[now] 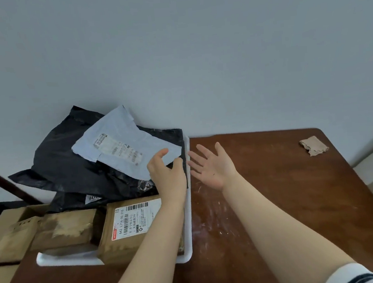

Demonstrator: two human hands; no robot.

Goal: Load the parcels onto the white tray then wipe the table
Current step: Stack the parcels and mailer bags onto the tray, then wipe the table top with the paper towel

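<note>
The white tray (189, 226) lies on the left part of the brown table (276, 201), piled with parcels. Black mailer bags (70, 165) fill its far end, and a pale blue mailer (122, 144) with a label lies on top of them. A brown parcel (130, 227) with a barcode label and a second brown box (67, 230) sit at the near end. My left hand (168, 172) hovers with loosely curved fingers at the blue mailer's near corner, holding nothing. My right hand (212, 164) is spread, palm turned left, just right of the tray's edge.
A crumpled brown cloth (314, 145) lies near the table's far right corner. White smears and specks (210, 216) mark the tabletop right of the tray. Open cardboard boxes (8, 233) stand at the left. A grey wall backs the table.
</note>
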